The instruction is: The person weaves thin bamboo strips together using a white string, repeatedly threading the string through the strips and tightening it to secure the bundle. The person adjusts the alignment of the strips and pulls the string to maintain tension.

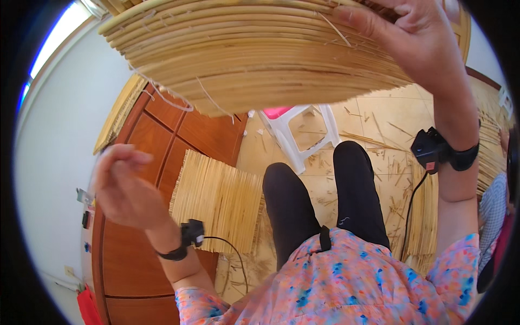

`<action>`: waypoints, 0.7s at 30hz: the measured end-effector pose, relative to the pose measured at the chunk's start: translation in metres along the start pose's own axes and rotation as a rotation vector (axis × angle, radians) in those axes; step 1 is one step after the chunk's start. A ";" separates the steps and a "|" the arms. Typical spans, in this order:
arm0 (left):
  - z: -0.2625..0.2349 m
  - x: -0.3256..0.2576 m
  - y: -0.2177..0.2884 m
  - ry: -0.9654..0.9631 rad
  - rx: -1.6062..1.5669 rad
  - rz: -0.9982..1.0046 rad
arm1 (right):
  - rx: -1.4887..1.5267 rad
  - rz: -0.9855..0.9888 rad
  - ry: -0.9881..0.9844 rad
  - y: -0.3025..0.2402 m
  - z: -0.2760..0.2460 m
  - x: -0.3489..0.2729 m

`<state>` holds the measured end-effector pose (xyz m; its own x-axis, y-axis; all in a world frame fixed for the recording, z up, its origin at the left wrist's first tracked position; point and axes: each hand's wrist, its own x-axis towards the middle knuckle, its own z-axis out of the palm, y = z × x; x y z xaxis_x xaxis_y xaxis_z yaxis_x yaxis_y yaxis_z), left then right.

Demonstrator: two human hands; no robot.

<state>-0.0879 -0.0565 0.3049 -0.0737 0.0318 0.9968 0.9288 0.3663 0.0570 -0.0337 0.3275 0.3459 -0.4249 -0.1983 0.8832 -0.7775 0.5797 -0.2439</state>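
A thick mat of pale reed stalks [244, 59], bound with white string, spans the top of the view. My right hand [411, 40] grips its right part, the thumb pressed over the near face and the fingers partly hidden behind. Loose ends of white string [168, 100] dangle from the mat's lower left edge. Off to the left, apart from the mat, my left hand [127, 187] is raised and a little blurred. Its fingers are loosely bent, and nothing shows in them.
Another reed mat [219, 200] leans by the reddish-brown wooden cabinet [141, 244]. A white plastic stool [292, 138] with a pink top stands ahead of my knees. Cut stalk pieces litter the tiled floor [374, 122]. More reeds [422, 216] lie at right, near another person's sleeve [492, 197].
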 end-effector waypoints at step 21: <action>0.091 -0.256 0.049 -0.318 -0.753 -1.209 | -0.482 -0.062 -0.091 -0.004 0.181 -0.196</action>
<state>-0.0569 0.0380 0.0475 -0.9141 0.3011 0.2718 0.2025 -0.2417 0.9490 -0.0313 0.2216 0.1015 -0.4398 -0.2998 0.8466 -0.5091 0.8598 0.0400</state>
